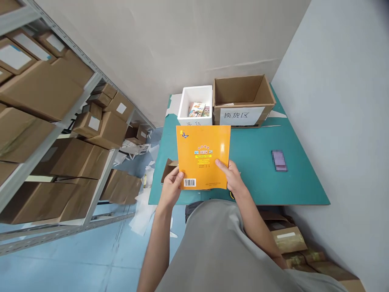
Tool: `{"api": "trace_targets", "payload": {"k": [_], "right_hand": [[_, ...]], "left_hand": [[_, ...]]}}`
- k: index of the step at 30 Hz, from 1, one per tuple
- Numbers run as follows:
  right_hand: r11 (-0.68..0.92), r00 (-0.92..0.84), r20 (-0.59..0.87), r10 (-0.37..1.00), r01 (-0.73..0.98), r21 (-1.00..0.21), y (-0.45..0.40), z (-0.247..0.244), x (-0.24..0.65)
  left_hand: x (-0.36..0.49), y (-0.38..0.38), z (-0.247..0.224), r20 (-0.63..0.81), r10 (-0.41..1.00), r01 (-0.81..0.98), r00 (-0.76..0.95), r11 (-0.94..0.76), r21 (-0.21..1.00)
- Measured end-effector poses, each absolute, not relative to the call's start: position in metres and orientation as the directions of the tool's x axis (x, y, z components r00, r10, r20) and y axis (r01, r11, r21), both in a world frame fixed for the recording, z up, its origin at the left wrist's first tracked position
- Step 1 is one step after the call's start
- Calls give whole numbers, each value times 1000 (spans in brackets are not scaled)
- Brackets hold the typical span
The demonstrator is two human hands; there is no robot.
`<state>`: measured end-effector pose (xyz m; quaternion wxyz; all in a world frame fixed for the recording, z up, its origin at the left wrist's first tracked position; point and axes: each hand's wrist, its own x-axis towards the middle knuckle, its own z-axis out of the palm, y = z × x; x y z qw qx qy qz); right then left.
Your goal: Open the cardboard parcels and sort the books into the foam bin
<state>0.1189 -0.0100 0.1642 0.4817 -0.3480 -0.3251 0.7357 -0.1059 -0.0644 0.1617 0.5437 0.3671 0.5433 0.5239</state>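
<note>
An orange book is held up in front of me above the green table, its cover with a barcode at the lower left facing me. My left hand grips its lower left edge, thumb on the face and fingers behind. On the right edge, my right hand pinches it the same way. Behind the book's lower left side, a small open cardboard box is partly hidden. Past the top edge stands a white foam box with several books in it.
A large open cardboard box with a handwritten label stands beside the foam box. A pixelated purple object lies on the green table. Shelves of cartons line the left; more cartons sit below at right. Paper scraps litter the floor.
</note>
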Motion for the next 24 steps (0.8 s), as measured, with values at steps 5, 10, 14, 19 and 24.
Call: {"api": "trace_targets", "payload": {"k": [5, 10, 14, 19, 24], "right_hand": [[-223, -179, -165, 970, -380, -898, -3, 154, 113], [8, 41, 0, 999, -205, -979, -2, 149, 102], [-25, -188, 19, 982, -230, -973, -22, 159, 79], [25, -4, 27, 1000, -224, -974, -30, 160, 68], [-96, -95, -65, 993, -371, -924, -20, 162, 89]], "left_hand": [[-98, -71, 165, -195, 939, -228, -284, 131, 965], [-79, -75, 170, -53, 901, -26, -431, 46, 999], [-56, -86, 175, 48, 919, 148, -392, 12, 989], [-46, -91, 183, 108, 981, 200, -159, -75, 977], [-83, -75, 174, 114, 917, 140, -382, -64, 988]]}}
